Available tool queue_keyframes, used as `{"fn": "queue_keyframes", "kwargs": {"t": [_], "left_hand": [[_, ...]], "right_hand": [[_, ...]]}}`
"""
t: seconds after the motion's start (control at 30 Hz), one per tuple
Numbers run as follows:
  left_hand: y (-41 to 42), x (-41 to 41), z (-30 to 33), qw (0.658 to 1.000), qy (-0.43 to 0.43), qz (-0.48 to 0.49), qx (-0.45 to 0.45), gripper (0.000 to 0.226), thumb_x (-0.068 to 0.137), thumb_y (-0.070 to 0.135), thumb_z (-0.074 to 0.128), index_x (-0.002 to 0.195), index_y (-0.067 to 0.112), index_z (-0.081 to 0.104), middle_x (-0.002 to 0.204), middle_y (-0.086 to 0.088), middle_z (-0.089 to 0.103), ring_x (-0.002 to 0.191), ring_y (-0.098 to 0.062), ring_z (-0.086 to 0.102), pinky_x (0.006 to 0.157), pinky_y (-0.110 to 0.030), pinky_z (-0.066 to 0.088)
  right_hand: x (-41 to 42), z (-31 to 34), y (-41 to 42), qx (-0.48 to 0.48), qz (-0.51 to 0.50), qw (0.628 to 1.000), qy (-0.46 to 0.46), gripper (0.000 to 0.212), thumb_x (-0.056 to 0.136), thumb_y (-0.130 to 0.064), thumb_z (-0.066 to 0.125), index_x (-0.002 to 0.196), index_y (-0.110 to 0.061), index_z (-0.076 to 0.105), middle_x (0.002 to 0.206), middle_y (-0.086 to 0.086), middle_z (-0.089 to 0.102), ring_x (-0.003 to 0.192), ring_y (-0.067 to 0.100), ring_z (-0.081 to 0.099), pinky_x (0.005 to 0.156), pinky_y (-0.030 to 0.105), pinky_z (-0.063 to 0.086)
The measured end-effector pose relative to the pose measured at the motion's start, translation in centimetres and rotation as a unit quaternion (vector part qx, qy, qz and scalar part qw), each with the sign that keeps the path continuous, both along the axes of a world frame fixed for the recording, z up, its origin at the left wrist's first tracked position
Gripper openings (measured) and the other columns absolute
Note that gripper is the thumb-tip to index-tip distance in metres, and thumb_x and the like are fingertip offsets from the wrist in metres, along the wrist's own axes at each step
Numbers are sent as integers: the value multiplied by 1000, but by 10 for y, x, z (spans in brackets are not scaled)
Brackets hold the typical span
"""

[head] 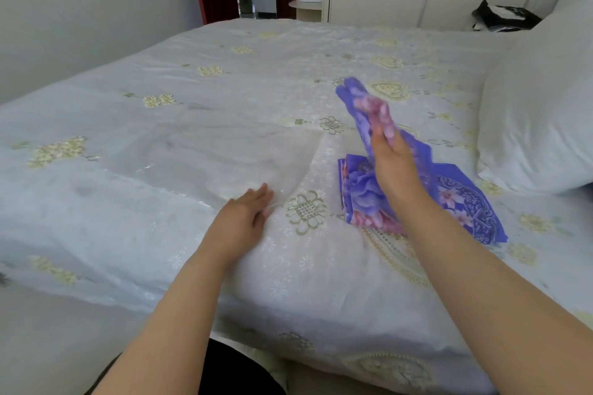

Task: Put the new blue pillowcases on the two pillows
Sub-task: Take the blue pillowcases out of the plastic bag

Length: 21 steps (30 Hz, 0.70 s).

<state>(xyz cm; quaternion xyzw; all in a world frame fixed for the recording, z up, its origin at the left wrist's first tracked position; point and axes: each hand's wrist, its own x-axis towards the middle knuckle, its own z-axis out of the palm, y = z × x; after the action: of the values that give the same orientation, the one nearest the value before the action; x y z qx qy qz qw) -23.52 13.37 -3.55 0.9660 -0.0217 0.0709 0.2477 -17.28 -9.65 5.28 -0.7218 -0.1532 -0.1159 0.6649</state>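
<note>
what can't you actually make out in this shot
- Head view: motion blur smears the right hand and the lifted blue pillowcase, so the grip on it is unclear.
- The wrist covers part of the folded pillowcase; whether it is a separate piece cannot be told.
- The white pillow is cut off by the right edge; no second pillow shows.
- The left hand is blurred; contact with the bedspread is uncertain.

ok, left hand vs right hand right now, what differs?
The left hand lies flat on the bedspread, fingers straight, holding nothing. The right hand is raised and grips a blue pillowcase, lifting it off the folded pile. Both hands are bare.
</note>
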Motion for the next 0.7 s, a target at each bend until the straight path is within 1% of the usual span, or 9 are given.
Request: {"fn": "queue_keyframes", "kwargs": {"t": [0.07,0.13,0.2,0.3,0.4,0.5,0.57,0.63,0.7], "left_hand": [[-3,1,-5,1000,-17,-6,7,58,89,51,24,138,31,45,152,8,30,141,-23,30,111,-48,30],[-3,2,-11,999,-32,-5,35,63,84,56,16,136,38,46,152,10,31,141,-25,28,110,-51,29],[-3,5,-14,998,-32,8,60,59,86,55,15,137,44,43,153,13,28,143,-21,21,112,-51,25],[2,9,-15,995,0,29,94,47,95,46,22,141,46,33,156,14,20,146,-18,11,115,-52,12],[10,19,-14,992,5,52,116,43,100,39,27,144,44,28,157,10,16,147,-19,6,113,-56,1],[17,31,-13,987,11,85,133,44,101,37,28,145,37,30,158,5,15,147,-21,2,114,-53,-2],[17,37,-11,981,-27,114,154,43,99,32,35,141,26,41,156,-5,22,143,-29,13,113,-50,9],[9,41,-7,979,-68,111,157,41,96,25,39,134,15,50,144,-12,38,128,-36,33,106,-48,31],[-1,45,-4,985,-54,88,139,42,99,25,33,138,16,45,135,-10,45,115,-35,42,97,-43,40]], "right_hand": [[20,15,32,-4,39,997,-61,38,104,-28,32,138,-19,46,135,-12,53,122,-11,44,107,10,29],[37,28,73,-81,72,990,-90,41,101,-26,39,140,-15,45,138,-2,50,123,0,44,105,12,33],[44,34,112,-193,156,967,-62,48,97,-34,48,142,-20,40,138,-4,48,122,3,44,101,10,34],[44,23,140,-313,269,910,33,58,95,-47,45,144,-17,36,144,-5,43,131,8,40,109,21,28],[42,-9,115,-374,189,907,38,52,95,-55,37,132,-23,52,132,-9,54,122,10,49,103,27,35],[31,-41,75,-423,95,900,43,47,94,-52,42,130,-25,51,136,-3,52,124,17,49,103,33,37],[19,-55,48,-468,49,882,28,44,94,-46,47,133,-25,49,138,-1,49,125,20,48,103,33,37],[8,-63,26,-495,6,869,9,46,93,-46,49,134,-24,48,140,0,47,128,20,44,106,35,34],[-1,-70,6,-516,-35,856,11,58,89,-57,48,137,-24,44,145,-1,41,134,19,36,110,37,28]]}}
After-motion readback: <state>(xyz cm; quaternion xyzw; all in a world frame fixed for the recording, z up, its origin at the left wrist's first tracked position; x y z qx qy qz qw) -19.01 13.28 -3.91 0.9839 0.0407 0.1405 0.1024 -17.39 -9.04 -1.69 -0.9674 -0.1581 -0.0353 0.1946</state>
